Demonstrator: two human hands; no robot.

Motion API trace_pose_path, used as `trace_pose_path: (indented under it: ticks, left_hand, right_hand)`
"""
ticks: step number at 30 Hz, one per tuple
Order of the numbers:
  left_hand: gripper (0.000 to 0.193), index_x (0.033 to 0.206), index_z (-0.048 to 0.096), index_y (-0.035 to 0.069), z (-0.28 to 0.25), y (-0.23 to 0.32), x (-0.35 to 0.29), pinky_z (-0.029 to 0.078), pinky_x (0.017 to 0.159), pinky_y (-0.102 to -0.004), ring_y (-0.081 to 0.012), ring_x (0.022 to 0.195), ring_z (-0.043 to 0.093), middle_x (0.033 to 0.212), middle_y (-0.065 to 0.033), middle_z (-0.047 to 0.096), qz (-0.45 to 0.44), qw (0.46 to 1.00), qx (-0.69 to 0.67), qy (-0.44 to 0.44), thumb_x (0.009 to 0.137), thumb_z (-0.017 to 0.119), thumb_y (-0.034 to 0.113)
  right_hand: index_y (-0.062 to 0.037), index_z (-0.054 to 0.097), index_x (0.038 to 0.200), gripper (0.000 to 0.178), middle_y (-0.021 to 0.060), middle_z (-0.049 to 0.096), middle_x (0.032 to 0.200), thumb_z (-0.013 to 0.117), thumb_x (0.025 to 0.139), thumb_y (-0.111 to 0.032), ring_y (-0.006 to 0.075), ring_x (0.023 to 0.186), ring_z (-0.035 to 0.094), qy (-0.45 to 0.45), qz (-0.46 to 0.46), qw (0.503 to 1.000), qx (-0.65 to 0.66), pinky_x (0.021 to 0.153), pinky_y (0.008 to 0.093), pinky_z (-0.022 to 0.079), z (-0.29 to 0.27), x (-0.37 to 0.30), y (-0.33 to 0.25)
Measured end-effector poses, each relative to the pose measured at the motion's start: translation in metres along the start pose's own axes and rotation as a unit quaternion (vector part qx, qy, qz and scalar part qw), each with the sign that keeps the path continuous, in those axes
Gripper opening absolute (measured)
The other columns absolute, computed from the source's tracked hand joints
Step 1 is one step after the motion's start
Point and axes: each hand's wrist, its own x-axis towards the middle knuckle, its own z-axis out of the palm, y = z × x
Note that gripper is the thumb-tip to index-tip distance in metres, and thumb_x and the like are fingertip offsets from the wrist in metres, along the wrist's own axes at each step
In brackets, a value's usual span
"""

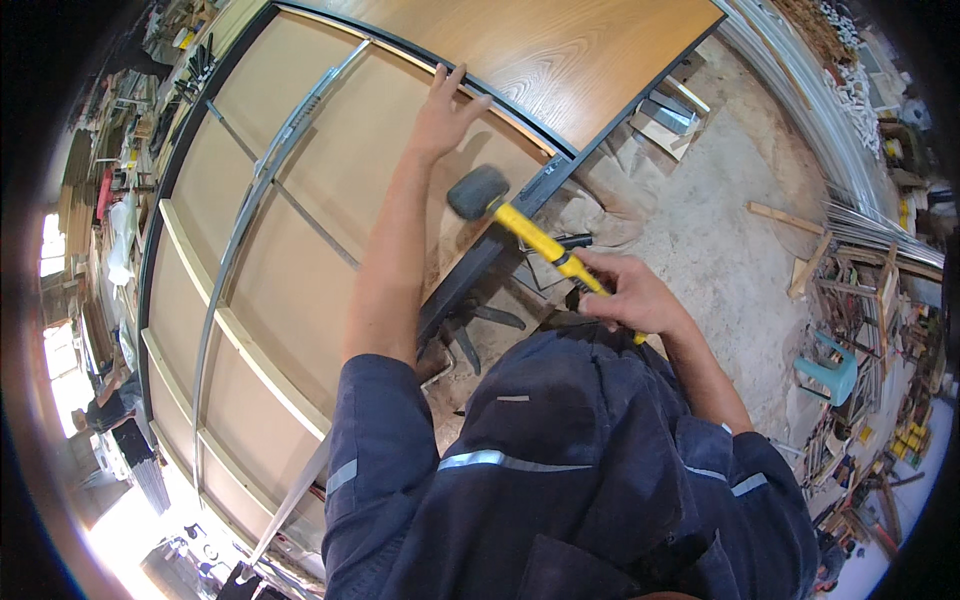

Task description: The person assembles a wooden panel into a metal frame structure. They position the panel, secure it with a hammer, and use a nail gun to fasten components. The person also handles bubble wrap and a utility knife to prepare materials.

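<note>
My left hand (447, 115) lies with fingers spread on the dark edge rail (400, 45) of a large framed panel, at the seam beside a glossy wood-grain board (560, 50). My right hand (635, 295) is wrapped round the yellow handle of a rubber mallet (532, 234). The mallet's black head, slightly blurred, hangs over the tan backing board (285, 250), close to the panel's near corner. Pale wooden battens (255, 360) cross the tan board. A long metal bar clamp (262, 185) stretches over it.
On the right floor lie wood offcuts (785, 215) and a teal stool (830, 368). Long metal profiles (800, 90) are stacked at the far right. Beside my left hip a black clamp handle (497, 317) sticks out. Another person (108, 405) is at the left rim.
</note>
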Motion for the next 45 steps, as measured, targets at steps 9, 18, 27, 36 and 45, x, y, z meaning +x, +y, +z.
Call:
trace_pose_path:
  ticks: [9,18,27,36,45]
  left_hand:
    - [0.053,0.134,0.059,0.000,-0.068,0.030,-0.091,0.046,0.103,-0.0371,-0.0205,0.119,0.060,0.127,-0.0133,0.065,-0.175,0.972,-0.151,0.044,0.103,0.052,0.042]
    - [0.041,0.127,0.061,-0.008,-0.072,0.066,-0.191,0.048,0.098,-0.0357,-0.0256,0.112,0.064,0.119,-0.0190,0.069,-0.176,0.978,-0.012,0.113,0.104,0.054,0.026]
    - [0.042,0.126,0.064,-0.005,-0.040,0.116,-0.170,0.050,0.094,-0.0383,-0.0279,0.110,0.065,0.119,-0.0195,0.069,-0.154,0.976,0.117,0.101,0.103,0.056,0.029]
    - [0.040,0.127,0.061,-0.003,-0.013,0.078,-0.176,0.053,0.087,-0.0349,-0.0218,0.099,0.067,0.103,-0.0155,0.071,-0.154,0.975,0.156,0.038,0.099,0.061,0.026]
    - [0.047,0.128,0.061,-0.004,-0.037,0.098,-0.251,0.052,0.089,-0.0458,-0.0406,0.105,0.066,0.109,-0.0282,0.067,-0.249,0.907,0.339,0.023,0.093,0.066,0.028]
  right_hand:
    - [-0.0042,0.056,0.136,0.059,0.0196,0.068,0.084,0.070,0.082,-0.022,0.0241,0.063,0.066,-0.007,-0.130,0.974,-0.188,0.064,0.0386,0.053,0.041,0.041,-0.009]
    - [0.0001,0.061,0.130,0.052,0.0271,0.070,0.095,0.066,0.089,-0.031,0.0401,0.086,0.069,-0.069,-0.235,0.949,-0.200,0.078,0.0454,0.053,0.056,0.056,0.025]
    - [-0.0006,0.068,0.118,0.037,0.0141,0.071,0.080,0.065,0.089,-0.023,0.0177,0.061,0.066,0.297,0.130,0.941,0.098,0.061,0.0336,0.054,-0.092,-0.067,0.251]
    - [-0.0068,0.054,0.068,0.021,0.0081,0.057,0.061,0.061,0.085,-0.018,0.0203,0.046,0.051,0.307,0.350,0.874,0.138,0.045,0.0370,0.040,-0.031,-0.286,0.582]
    - [-0.0048,0.069,0.096,0.022,0.0112,0.070,0.087,0.057,0.091,-0.023,0.0243,0.069,0.066,0.247,0.112,0.956,-0.113,0.061,0.0373,0.051,-0.094,-0.281,0.616]
